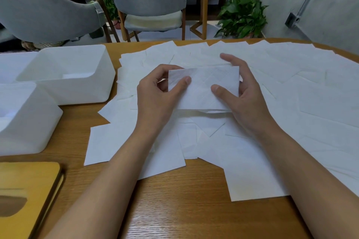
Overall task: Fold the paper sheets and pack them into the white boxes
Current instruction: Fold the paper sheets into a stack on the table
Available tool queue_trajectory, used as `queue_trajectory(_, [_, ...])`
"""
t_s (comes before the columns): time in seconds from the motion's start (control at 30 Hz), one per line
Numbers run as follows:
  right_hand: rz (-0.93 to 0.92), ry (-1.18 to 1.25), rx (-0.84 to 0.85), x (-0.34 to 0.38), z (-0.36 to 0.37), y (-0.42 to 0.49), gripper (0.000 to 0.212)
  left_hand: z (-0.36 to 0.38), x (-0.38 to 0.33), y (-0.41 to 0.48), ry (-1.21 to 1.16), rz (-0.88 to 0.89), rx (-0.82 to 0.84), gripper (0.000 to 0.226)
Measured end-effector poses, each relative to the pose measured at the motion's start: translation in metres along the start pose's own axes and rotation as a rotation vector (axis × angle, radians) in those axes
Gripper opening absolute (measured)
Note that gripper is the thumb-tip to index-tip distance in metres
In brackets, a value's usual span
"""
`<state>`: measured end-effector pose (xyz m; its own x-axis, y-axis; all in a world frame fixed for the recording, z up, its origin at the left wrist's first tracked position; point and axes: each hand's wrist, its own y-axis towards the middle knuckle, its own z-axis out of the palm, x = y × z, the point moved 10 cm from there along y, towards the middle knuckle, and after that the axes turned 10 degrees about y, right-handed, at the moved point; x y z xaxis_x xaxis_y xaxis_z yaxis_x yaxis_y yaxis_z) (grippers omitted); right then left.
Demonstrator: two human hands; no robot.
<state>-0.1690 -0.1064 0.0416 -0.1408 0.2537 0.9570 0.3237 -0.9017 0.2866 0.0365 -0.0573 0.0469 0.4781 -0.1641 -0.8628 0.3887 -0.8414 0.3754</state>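
Note:
A white paper sheet [204,85], folded over, is held up above the pile between both hands. My left hand [155,93] pinches its left edge, thumb on the front and fingers behind. My right hand [244,95] pinches the right side, with its thumb on the front face and its fingers behind the far edge. Many loose white paper sheets [291,103] lie spread over the wooden table. Two white boxes stand at the left: the far box [91,91] with some folded paper in it, and the near box [38,126].
A wooden tissue-box lid [25,186] lies at the near left corner of the wooden table [184,209]. Beyond the table's far edge stand two grey chairs [149,0], a potted plant [242,15] and another wooden table.

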Motion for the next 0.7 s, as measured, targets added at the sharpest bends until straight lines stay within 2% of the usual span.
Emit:
queue_trajectory(0.1, [-0.019,0.012,-0.007,-0.001,-0.005,0.002,0.07,-0.001,0.001,0.001,0.077,-0.006,-0.018,0.044])
queue_trajectory(0.17, [0.004,0.118,-0.007,-0.001,-0.007,0.001,0.073,0.015,0.011,-0.001,-0.096,-0.176,0.153,0.051])
queue_trajectory(0.23, [0.02,0.146,-0.01,-0.002,-0.007,0.001,0.071,0.03,0.015,-0.005,-0.199,-0.232,0.301,0.039])
queue_trajectory(0.33, [0.033,0.088,0.025,-0.002,-0.006,0.002,0.061,0.028,0.003,-0.005,-0.125,-0.107,0.322,0.034])
queue_trajectory(0.47, [0.059,-0.004,0.095,-0.002,-0.005,0.003,0.026,0.025,0.002,-0.004,-0.123,-0.08,0.309,0.045])
queue_trajectory(0.57, [0.084,-0.039,-0.024,-0.008,-0.018,0.003,0.027,0.029,0.002,-0.004,-0.033,-0.016,0.287,0.063])
queue_trajectory(0.63, [0.076,-0.071,-0.118,-0.008,-0.03,0.004,0.028,0.029,-0.001,-0.003,0.16,0.084,0.247,0.074])
queue_trajectory(0.7, [0.079,-0.085,-0.166,-0.009,-0.039,0.006,0.029,0.031,-0.008,-0.005,0.309,0.222,0.237,0.068])
